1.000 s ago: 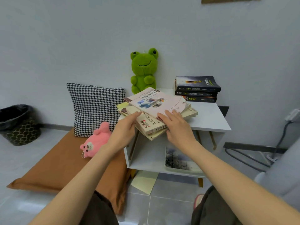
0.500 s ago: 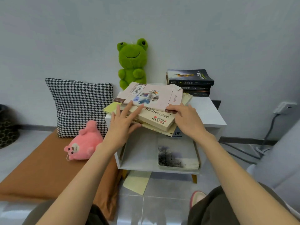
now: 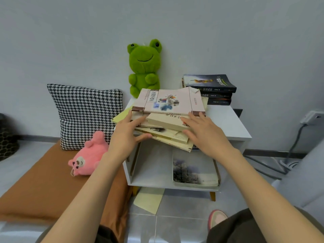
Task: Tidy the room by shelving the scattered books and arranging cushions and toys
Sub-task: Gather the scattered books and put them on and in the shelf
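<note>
The left hand (image 3: pixel 126 135) is released: its fingers are straight and spread against the left side of the book pile (image 3: pixel 164 134), with the thumb under the lower books. The right hand (image 3: pixel 205 134) is also released: its straight fingers rest on the pile's right front corner, and the thumb lies against the lower edges. Neither hand clasps a book.

The pile lies on the front left part of the white tabletop (image 3: pixel 226 120). Its books are skewed against one another, and the lower ones overhang the front edge. The top book (image 3: pixel 168 101) is pink and lies flat.

Three dark books (image 3: pixel 210 88) are stacked at the rear right of the tabletop, just beside the pile. A green frog (image 3: pixel 144 67) sits upright at the rear left, against the wall.

The shelf (image 3: pixel 150 172) under the tabletop holds one book (image 3: pixel 192 171), lying flat on the right.

Left of the table, a checked cushion (image 3: pixel 85 113) leans on the wall. A pink toy (image 3: pixel 89 155) lies in front of it on an orange mat (image 3: pixel 43 181). A yellow sheet (image 3: pixel 149 199) lies on the floor under the table.
</note>
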The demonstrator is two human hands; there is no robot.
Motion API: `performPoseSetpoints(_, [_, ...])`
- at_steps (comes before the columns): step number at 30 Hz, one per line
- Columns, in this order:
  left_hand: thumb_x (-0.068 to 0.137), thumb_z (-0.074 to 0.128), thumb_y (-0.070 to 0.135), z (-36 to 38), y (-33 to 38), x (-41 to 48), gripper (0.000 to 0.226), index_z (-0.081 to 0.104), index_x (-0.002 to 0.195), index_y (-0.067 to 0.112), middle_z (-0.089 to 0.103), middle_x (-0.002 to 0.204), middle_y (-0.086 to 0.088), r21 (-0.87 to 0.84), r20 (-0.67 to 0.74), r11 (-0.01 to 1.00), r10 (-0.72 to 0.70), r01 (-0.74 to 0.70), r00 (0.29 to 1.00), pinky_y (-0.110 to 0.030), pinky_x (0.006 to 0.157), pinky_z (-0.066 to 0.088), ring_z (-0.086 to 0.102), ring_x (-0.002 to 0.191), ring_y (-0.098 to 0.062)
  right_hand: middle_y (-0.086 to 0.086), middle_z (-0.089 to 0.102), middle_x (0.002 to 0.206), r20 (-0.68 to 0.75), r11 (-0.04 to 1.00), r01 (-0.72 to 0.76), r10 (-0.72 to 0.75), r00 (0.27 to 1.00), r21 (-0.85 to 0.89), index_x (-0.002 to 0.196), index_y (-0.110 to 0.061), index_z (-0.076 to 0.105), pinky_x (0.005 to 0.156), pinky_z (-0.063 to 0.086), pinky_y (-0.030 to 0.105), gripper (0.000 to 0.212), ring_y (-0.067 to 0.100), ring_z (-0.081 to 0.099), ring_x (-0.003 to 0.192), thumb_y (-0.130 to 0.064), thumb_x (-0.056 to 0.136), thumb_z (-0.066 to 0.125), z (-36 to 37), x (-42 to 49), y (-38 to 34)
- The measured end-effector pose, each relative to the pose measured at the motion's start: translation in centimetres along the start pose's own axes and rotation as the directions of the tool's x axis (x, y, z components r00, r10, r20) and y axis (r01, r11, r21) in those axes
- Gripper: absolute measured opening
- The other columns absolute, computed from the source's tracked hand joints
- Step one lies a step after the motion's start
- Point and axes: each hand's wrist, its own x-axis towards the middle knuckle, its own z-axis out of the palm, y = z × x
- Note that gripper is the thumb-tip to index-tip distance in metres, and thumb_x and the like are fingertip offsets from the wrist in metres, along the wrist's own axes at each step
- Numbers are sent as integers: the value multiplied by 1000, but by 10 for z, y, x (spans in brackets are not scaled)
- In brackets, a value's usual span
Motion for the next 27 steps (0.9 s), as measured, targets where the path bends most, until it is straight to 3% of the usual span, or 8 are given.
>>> performPoseSetpoints(5, [65, 59, 65, 4, 4, -4, 81, 48, 138, 32, 29, 154, -5, -19, -79, 1000, 10, -11, 997, -50, 106, 37, 36, 135, -32, -13, 14, 159, 18, 996, 31, -32, 999, 81, 149, -36, 25, 113, 25, 40, 56, 14, 6, 147, -46, 97, 44, -4, 0, 17])
performPoseSetpoints(9, [75, 71, 41, 7, 12, -10, 76, 40, 143, 32, 19, 155, -16, 78, -163, 994, 84, -72, 983, -58, 109, 28, 18, 141, -40, -6, 35, 152, -151, 995, 98, -92, 984, 33, 145, -22, 38, 103, 42, 43, 48, 17, 26, 143, -36, 100, 42, 4, -1, 10])
performPoseSetpoints(12, [75, 75, 33, 6, 17, -13, 83, 32, 147, 31, 16, 157, -8, 122, -136, 977, 193, -177, 972, -57, 112, 25, 14, 144, -37, 7, 66, 119, -421, 975, 216, -173, 891, 55, 123, -9, 61, 73, 58, 48, 33, 28, 61, 113, -26, 95, 56, 5, 0, 7])
performPoseSetpoints(14, [75, 72, 37, 9, 23, -16, 89, 24, 150, 31, 16, 158, -4, 122, -111, 968, 233, -219, 966, -58, 114, 19, 12, 145, -36, 7, 70, 103, -515, 970, 243, -209, 831, -1, 113, -8, 65, 60, 59, 43, 34, 26, 67, 95, -32, 94, 49, 0, -4, 9])
performPoseSetpoints(17, [80, 67, 42, 10, 30, -17, 89, 14, 151, 37, 18, 158, 1, 113, -128, 980, 177, -163, 976, -59, 114, 14, 13, 145, -33, 4, 70, 93, -605, 945, 312, -307, 735, -101, 106, -7, 69, 55, 58, 34, 35, 21, 66, 86, -33, 94, 48, -4, -19, 7])
performPoseSetpoints(19, [80, 66, 43, 9, 30, -17, 84, 19, 150, 38, 19, 157, -1, 110, -127, 981, 175, -162, 976, -61, 113, 16, 15, 145, -32, 4, 70, 91, -623, 920, 370, -368, 691, -132, 103, -7, 69, 55, 58, 33, 32, 20, 66, 84, -33, 93, 52, 2, -27, 6])
performPoseSetpoints(23, [82, 65, 37, 9, 27, -18, 64, 43, 142, 32, 24, 155, -9, 131, -94, 967, 232, -219, 968, -63, 110, 23, 23, 141, -38, 2, 68, 101, -537, 894, 443, -406, 740, -66, 108, -10, 66, 59, 59, 32, 32, 19, 64, 93, -31, 84, 66, 16, -34, 15])
performPoseSetpoints(27, [83, 66, 35, 13, 36, -13, 58, 50, 138, 27, 40, 148, -9, 186, -79, 921, 361, -342, 929, -60, 106, 32, 35, 136, -36, -2, 61, 124, -432, 946, 306, -234, 871, 104, 129, -22, 57, 71, 59, 38, 59, 17, 54, 119, -13, 75, 77, 13, -33, 30])
